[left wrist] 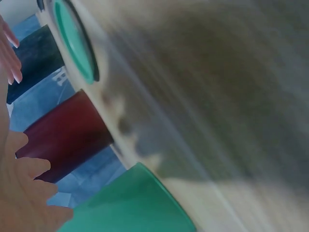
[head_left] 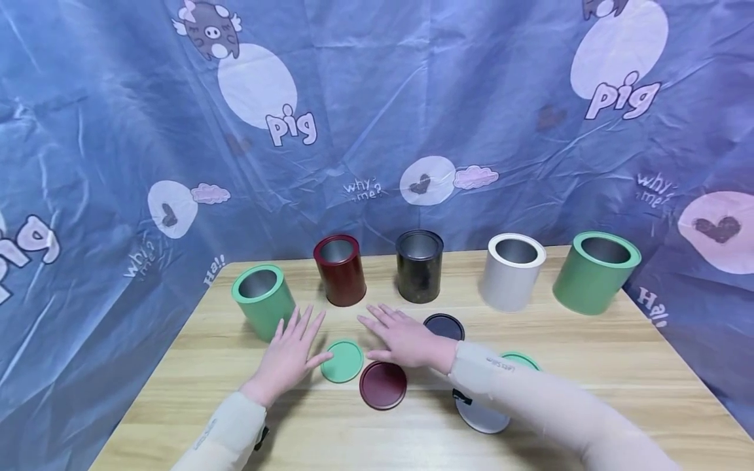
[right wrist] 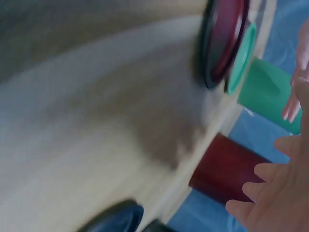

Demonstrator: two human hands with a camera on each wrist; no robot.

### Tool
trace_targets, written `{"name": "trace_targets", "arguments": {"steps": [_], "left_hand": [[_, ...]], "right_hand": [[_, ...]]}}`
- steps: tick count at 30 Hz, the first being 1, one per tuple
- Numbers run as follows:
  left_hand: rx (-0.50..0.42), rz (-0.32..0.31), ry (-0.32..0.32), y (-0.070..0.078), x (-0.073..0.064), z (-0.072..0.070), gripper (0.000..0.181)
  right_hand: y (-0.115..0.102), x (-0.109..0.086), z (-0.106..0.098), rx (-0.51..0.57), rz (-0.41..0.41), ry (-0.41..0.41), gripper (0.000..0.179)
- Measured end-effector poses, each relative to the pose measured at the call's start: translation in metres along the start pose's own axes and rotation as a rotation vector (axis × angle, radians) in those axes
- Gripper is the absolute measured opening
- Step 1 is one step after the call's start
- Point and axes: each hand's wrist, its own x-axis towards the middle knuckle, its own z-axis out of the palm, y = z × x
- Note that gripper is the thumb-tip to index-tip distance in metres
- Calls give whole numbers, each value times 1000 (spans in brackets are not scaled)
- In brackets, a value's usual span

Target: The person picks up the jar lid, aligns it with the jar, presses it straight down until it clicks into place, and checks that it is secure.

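Observation:
My left hand (head_left: pixel 288 358) hovers with spread, straight fingers, in front of the green canister (head_left: pixel 266 315) at the left. Near its thumb lies a round green lid (head_left: pixel 343 362). Also spread and holding nothing, my right hand (head_left: pixel 406 337) is over the table's middle, beyond a dark red lid (head_left: pixel 383 387). A black lid (head_left: pixel 443 325) lies by the right wrist. The right sleeve partly covers a second green lid (head_left: pixel 521 358) and a pale grey lid (head_left: pixel 483 418). In the left wrist view, the fingers show beside the dark red canister (left wrist: pixel 72 135).
Along the back stand open-topped canisters: dark red (head_left: pixel 343 281), black (head_left: pixel 419 271), white (head_left: pixel 510 281) and a wider green canister (head_left: pixel 589 281). Behind the wooden table (head_left: pixel 324 432) hangs a blue printed cloth (head_left: pixel 365 85), which also borders both sides.

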Motion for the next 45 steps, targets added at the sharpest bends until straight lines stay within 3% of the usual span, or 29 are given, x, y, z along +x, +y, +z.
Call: {"name": "trace_targets", "arguments": {"steps": [14,28,35,45], "left_hand": [[-148,21,-186,-10,-12,10,82],[-251,62,-317,-14,-13,14,86],[-223,46,-340,-17,-11,22,86],[-222,25,-369,-19,-9,21,83]], "right_hand": [[-16,14,22,-2,76,-119,74],[-17,19,35,26,95,-146,78],[-17,23,41,20,118,-161,80],[-19,25,40,42,134,-175,82]]}}
